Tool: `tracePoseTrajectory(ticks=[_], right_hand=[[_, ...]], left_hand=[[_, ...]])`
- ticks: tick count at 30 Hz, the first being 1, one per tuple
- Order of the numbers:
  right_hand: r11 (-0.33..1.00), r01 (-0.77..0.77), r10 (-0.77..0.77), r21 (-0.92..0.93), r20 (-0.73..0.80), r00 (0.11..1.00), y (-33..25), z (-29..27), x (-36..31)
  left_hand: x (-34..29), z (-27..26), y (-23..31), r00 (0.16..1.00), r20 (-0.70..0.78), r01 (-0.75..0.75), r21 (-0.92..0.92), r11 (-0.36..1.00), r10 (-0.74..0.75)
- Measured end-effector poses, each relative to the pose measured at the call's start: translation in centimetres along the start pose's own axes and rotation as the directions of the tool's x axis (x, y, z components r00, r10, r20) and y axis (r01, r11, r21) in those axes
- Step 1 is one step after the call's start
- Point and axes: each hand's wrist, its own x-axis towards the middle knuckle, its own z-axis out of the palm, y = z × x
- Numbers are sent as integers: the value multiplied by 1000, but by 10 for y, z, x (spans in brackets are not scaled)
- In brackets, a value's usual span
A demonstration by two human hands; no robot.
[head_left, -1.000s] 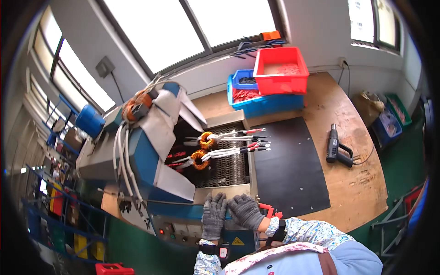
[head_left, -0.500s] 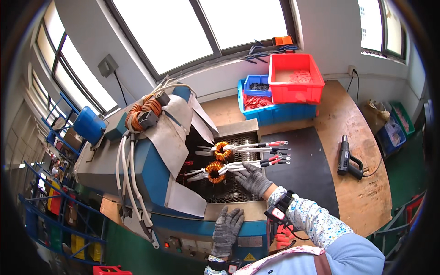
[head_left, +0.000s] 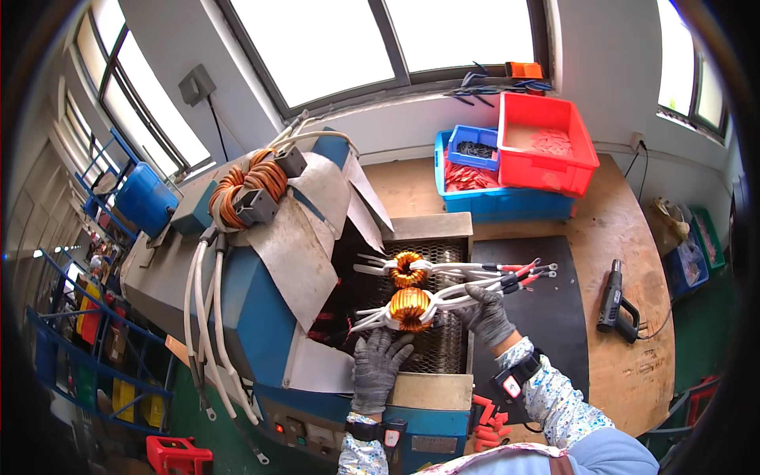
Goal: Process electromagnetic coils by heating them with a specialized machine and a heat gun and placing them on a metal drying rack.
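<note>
Two copper-wound toroidal coils lie on the metal mesh conveyor [head_left: 443, 348] at the machine's mouth, the near coil [head_left: 410, 307] just beyond the gloved left hand [head_left: 378, 366], whose spread, unclenched fingers [head_left: 385, 342] reach up to its near edge. The gloved right hand [head_left: 484, 313] sits to the coil's right, fingers curled around its white leads [head_left: 467, 286]. The far coil [head_left: 408, 267] lies untouched beyond.

Daylight from the big overexposed window panes [head_left: 396, 39] up top, blown out to white. Worktop evenly lit, shadows soft. Strong fisheye: straight edges bow near the rim, black vignette in the corners. Centre sharp, left-edge blue metal shelving [head_left: 71, 348] dim and smeared.
</note>
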Motion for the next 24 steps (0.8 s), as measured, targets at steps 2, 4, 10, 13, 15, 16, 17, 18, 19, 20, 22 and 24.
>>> tracePoseTrajectory(ticks=[2, 4, 10, 13, 15, 16, 17, 18, 19, 20, 22, 24], right_hand=[[972, -22, 10, -234, -56, 998, -2, -23, 15], [932, 17, -45, -362, -69, 997, 6, -16, 21], [968, 248, -245, -31, 79, 966, 4, 22, 12], [910, 402, -373, -103, 217, 902, -10, 67, -25], [842, 530, -478, -102, 316, 820, -17, 102, -51], [809, 574, -508, -123, 345, 790, -25, 115, -68], [775, 615, -533, -144, 374, 759, -34, 126, -85], [751, 643, -552, -152, 390, 737, -38, 150, -105], [712, 681, -579, -171, 406, 707, -47, 168, -125], [694, 704, -569, -152, 483, 665, -70, 163, -136], [709, 700, -532, -80, 590, 607, -96, 175, -169], [716, 693, -497, -81, 638, 588, -110, 179, -202]], left_hand=[[5, 7, -2, 1000, -18, -15, 31, 999, 16], [7, 7, -2, 1000, -4, -26, 69, 997, 27], [6, 4, -2, 995, 79, -56, 3, 998, 56], [-10, 39, -4, 944, 203, -314, 317, 895, 259], [-30, 68, 7, 949, 260, -308, 877, 368, 175], [-41, 69, -4, 971, 123, -223, 187, 957, 203], [-56, 71, -12, 930, 289, -195, -131, 972, 226], [-77, 87, -7, 932, 306, -177, -89, 980, 196], [-88, 105, -9, 930, 333, -145, -58, 988, 156], [-92, 122, -20, 936, 352, 8, -89, 996, 24], [-118, 132, -51, 916, 397, 160, -249, 955, -50], [-147, 146, -56, 882, 465, 110, -47, 993, -76]])
